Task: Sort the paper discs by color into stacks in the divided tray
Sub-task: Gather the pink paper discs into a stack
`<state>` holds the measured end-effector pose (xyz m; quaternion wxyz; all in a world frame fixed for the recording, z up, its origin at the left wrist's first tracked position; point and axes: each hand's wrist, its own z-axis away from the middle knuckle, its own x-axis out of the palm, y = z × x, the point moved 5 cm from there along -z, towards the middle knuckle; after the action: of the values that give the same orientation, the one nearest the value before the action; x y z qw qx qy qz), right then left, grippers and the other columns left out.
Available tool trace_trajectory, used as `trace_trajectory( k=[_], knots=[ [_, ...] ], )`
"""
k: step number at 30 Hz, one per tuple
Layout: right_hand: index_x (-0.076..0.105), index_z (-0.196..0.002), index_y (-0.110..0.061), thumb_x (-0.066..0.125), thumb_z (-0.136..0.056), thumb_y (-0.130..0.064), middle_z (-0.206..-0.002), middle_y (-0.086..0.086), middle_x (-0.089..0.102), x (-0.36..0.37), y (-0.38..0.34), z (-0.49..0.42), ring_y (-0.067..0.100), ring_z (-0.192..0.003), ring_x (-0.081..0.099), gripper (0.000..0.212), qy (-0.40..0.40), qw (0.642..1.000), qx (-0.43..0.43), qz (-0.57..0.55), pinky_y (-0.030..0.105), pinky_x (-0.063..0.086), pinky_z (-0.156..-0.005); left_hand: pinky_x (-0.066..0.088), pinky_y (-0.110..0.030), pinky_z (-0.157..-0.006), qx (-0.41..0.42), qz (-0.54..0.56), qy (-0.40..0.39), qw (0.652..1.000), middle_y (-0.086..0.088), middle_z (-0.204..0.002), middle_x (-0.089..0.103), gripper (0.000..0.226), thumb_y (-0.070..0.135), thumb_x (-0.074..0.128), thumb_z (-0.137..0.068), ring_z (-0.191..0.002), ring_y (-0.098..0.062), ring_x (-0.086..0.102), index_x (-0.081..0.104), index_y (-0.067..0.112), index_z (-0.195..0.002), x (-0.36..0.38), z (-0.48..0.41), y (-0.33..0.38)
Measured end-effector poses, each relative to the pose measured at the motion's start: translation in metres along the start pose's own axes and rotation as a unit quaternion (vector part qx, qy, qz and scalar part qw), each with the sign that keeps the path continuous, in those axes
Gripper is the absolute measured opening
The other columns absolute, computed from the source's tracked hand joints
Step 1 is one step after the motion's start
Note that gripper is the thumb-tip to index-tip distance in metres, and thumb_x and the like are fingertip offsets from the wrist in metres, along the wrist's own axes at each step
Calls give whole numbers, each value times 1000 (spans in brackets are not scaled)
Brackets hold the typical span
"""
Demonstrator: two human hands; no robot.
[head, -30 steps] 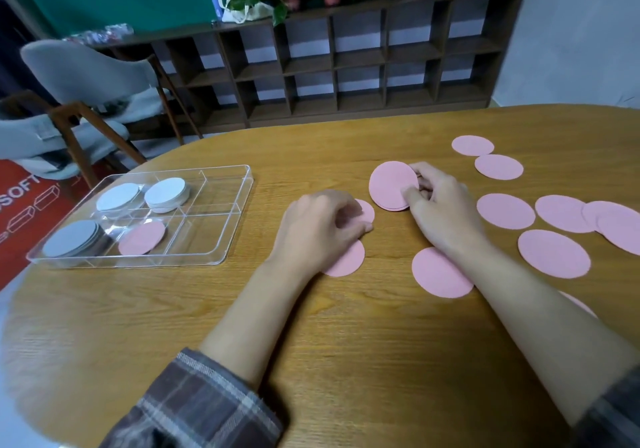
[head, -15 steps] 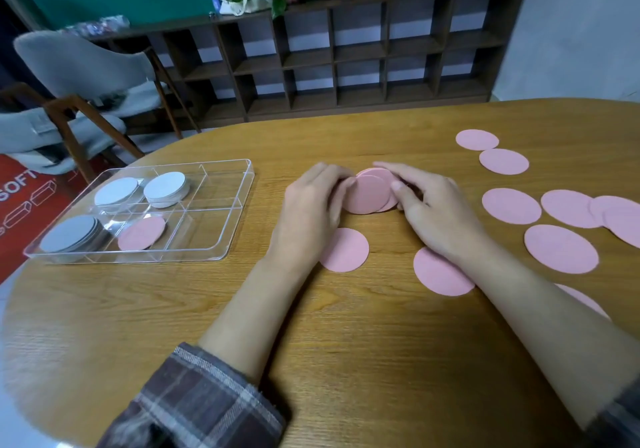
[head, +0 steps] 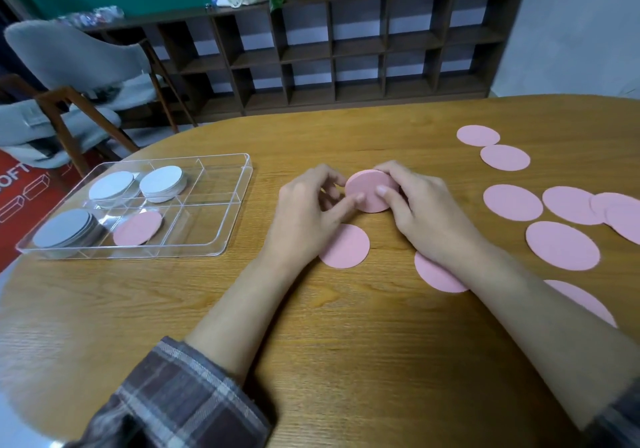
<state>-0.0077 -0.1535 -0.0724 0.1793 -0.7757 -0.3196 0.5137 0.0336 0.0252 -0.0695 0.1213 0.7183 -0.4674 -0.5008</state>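
Both hands hold a small stack of pink discs [head: 367, 189] just above the table centre. My left hand [head: 304, 215] touches its left edge with fingers curled round it, and my right hand [head: 422, 212] grips its right side. Two loose pink discs lie below the hands, one [head: 346, 248] by my left wrist and one [head: 436, 274] partly under my right wrist. Several more pink discs [head: 561, 245] are spread on the right. The clear divided tray [head: 221, 240] at left holds two white stacks [head: 161, 179], a grey stack [head: 64, 228] and a pink disc [head: 138, 228].
The oval wooden table [head: 346, 343] ends close behind the tray. A grey chair [head: 76, 67] stands beyond its left end, and a dark cubby shelf [head: 346, 49] lines the back wall. The tray's right compartments hold nothing.
My left hand lifted a pink disc and brought it to the stack held by my right hand. Both hands now close around the gathered stack and square it up.
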Motion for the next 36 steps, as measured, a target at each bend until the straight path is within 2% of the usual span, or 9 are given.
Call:
trace_trajectory(
  k=[5, 9, 15, 20, 22, 25, 27, 32, 36],
  knots=[
    [61, -122, -23, 52, -105, -22, -94, -1, 67, -3, 10, 0, 19, -88, 60, 19, 21, 999, 43, 5, 37, 48, -76, 48, -21, -85, -19, -10, -207, 978, 10, -106, 64, 42, 51, 90, -72, -92, -6, 59, 80, 36, -109, -7, 8, -20],
    [62, -121, -20, 53, -105, -21, -89, -3, 65, -3, 9, -1, 20, -85, 59, 19, 36, 998, 42, 8, 38, 48, -77, 48, -25, -89, -19, 21, -248, 968, 8, -112, 64, 47, 46, 96, -64, -100, -14, 60, 81, 39, -108, -9, 8, -21],
    [64, -124, -23, 53, -104, -19, -90, -7, 64, -4, 7, 1, 16, -85, 57, 23, 38, 998, 43, -4, 31, 43, -75, 44, -31, -69, -30, 77, -203, 976, 14, -84, 70, 21, 29, 92, -76, -68, -9, 51, 79, 28, -92, -3, 5, -18],
    [64, -134, -27, 50, -104, -17, -119, -9, 71, -3, 2, 1, 12, -109, 61, 35, 15, 998, 59, -34, 25, 42, -91, 48, -31, -70, -49, 148, -129, 979, -3, -82, 70, 13, 24, 86, -85, -67, -12, 55, 74, 23, -89, -1, 3, -18],
    [65, -134, -28, 47, -106, -17, -122, -15, 70, -2, -1, 1, 4, -111, 60, 35, 5, 997, 63, -52, 20, 43, -93, 52, -37, -69, -58, 173, -96, 979, -1, -79, 66, 15, 21, 84, -88, -66, -14, 56, 70, 17, -92, -1, 1, -18],
    [69, -129, -28, 43, -108, -15, -88, -43, 62, -3, -4, 3, -15, -88, 57, 36, 0, 996, 58, -67, 6, 39, -79, 59, -47, -71, -71, 192, -53, 977, 0, -76, 64, 21, 18, 81, -90, -62, -20, 65, 64, 13, -100, -3, 0, -20],
    [70, -126, -26, 41, -108, -12, -72, -48, 55, -3, -6, 3, -18, -80, 54, 37, -3, 996, 52, -75, 3, 35, -73, 61, -49, -73, -76, 189, -38, 978, -1, -74, 65, 24, 17, 81, -91, -63, -23, 72, 64, 13, -108, -3, 1, -19],
    [70, -124, -30, 39, -109, -12, -75, -42, 59, -3, -12, 5, -8, -79, 58, 39, -5, 995, 45, -92, 18, 39, -75, 61, -43, -73, -69, 133, -22, 988, -1, -71, 71, 15, 29, 80, -91, -67, -24, 72, 77, 22, -103, -2, 3, -16],
    [65, -128, -40, 37, -109, -25, -80, -22, 65, 3, -12, 5, 6, -82, 60, 36, -36, 994, 48, -94, 33, 48, -79, 55, -32, -66, -69, 105, 2, 992, -1, -73, 72, 13, 33, 81, -90, -68, -25, 68, 78, 22, -94, -5, 3, -17]
  ],
)
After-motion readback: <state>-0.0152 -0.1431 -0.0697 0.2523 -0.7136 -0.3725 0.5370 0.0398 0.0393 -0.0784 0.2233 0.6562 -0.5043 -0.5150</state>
